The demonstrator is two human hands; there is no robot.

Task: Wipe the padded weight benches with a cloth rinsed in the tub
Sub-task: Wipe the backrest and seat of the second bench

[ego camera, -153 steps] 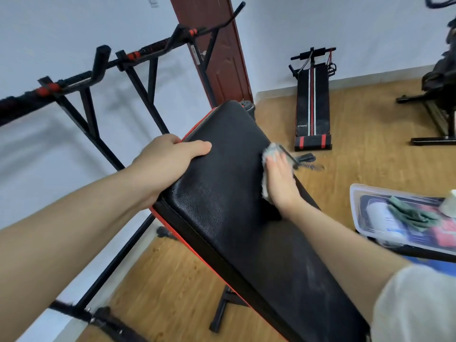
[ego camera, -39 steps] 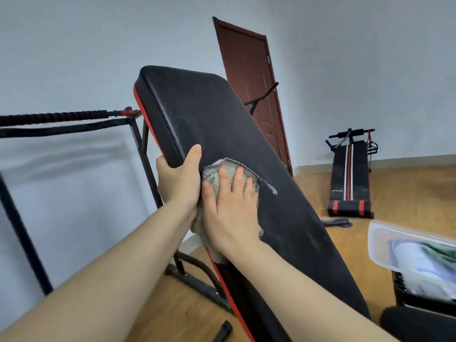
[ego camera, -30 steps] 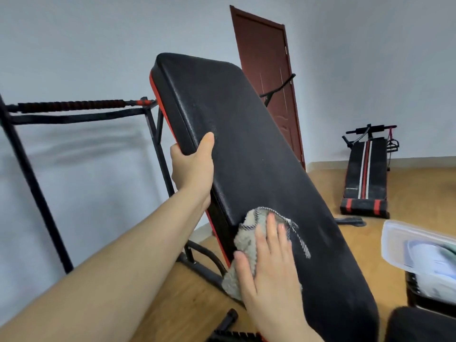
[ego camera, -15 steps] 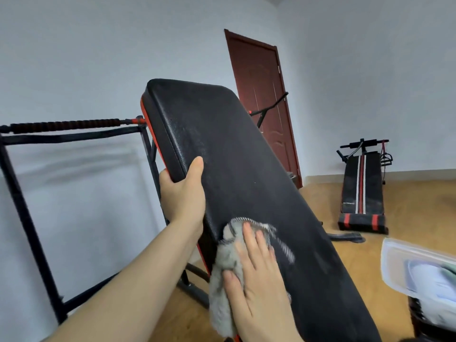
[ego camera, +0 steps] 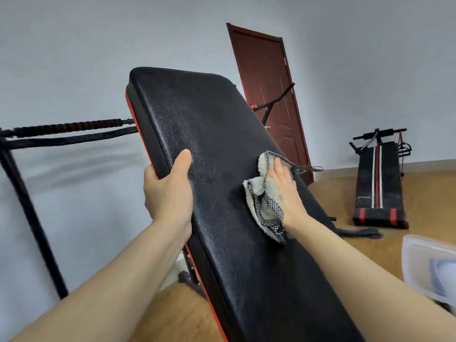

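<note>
Inclined bench pad (ego camera: 222, 149), black with red trim along its left edge, tilted steeply up and away. Left hand (ego camera: 169, 193) clamps the pad's left edge about midway up, thumb over the top face, fingers wrapped behind. Right hand (ego camera: 283, 186) lies flat, fingers extended, pressing a crumpled grey-and-white cloth (ego camera: 264, 201) against the pad near its right edge. Cloth bunched; one loose corner trails past the right edge, another hangs below the palm.

Step in hand, as I judge it: wiping the pad face, right side, middle height.

To do it well:
- Spread the cloth flatter under the palm; bunched as it is, little of it meets the pad.
- Keep the left grip firm so the tilted pad does not rock under pressure.
- Work in overlapping strokes from the top corner down, edge to edge.
- Run along the side seam and red trim, where grime likely collects.
- Upper part of the pad looks not yet reached; cannot tell for sure from the sheen.

A second bench (ego camera: 378, 183) lies on the floor by the far wall, apparently awaiting its turn. A clear plastic tub (ego camera: 419, 262) sits at the right, mostly cut off.
</note>
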